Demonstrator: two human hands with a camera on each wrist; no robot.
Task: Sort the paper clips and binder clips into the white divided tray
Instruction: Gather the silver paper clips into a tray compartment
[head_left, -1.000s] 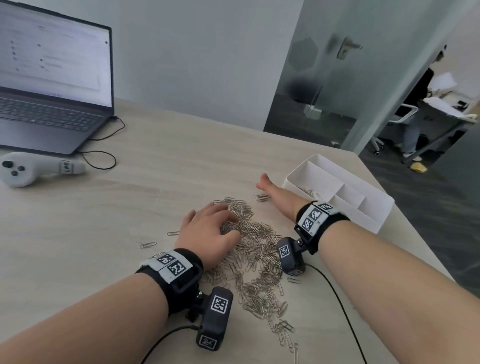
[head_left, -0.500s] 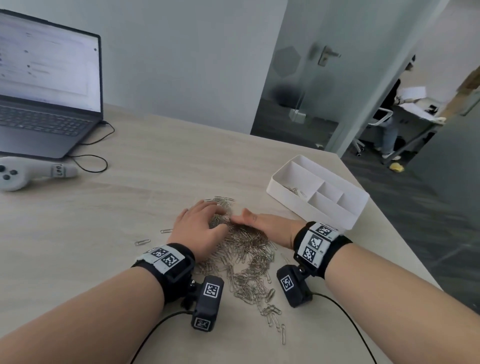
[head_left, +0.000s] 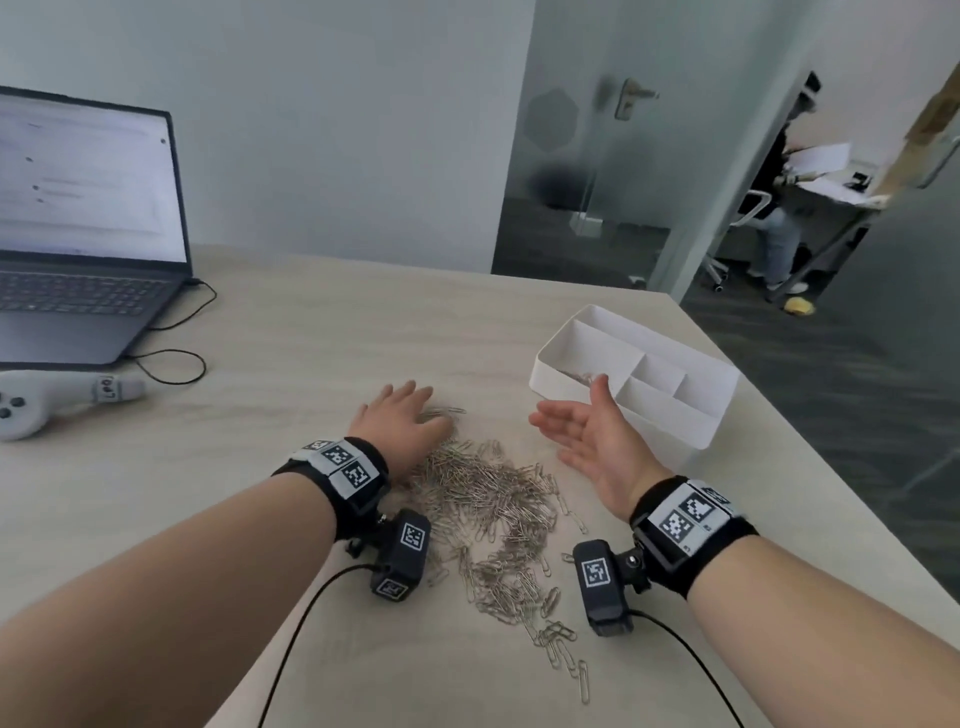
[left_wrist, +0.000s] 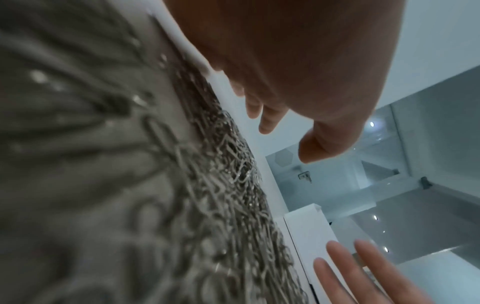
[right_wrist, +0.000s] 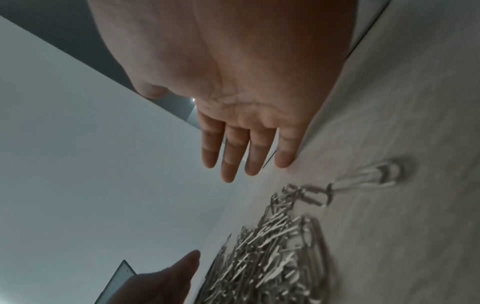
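A heap of silver paper clips (head_left: 488, 499) lies on the pale wooden table between my forearms, and it fills the left wrist view as paper clips (left_wrist: 233, 201) and shows in the right wrist view as paper clips (right_wrist: 272, 257). My left hand (head_left: 402, 418) rests palm down, fingers straight, on the heap's far left edge. My right hand (head_left: 582, 434) stands on its edge at the heap's right side, palm facing left, fingers straight and empty. The white divided tray (head_left: 701, 421) sits just beyond the right hand, with a few clips in its near left compartment. No binder clips are visible.
An open laptop (head_left: 78, 249) stands at the far left with a cable (head_left: 171, 358) trailing from it, and a white controller (head_left: 47, 400) lies in front of it. The table's right edge runs close behind the tray. Stray clips (head_left: 563, 654) trail toward me.
The right hand swept back from near the tray onto the heap, then lifted off to its right side with palm turned inward. The left hand stayed on the heap's far left.
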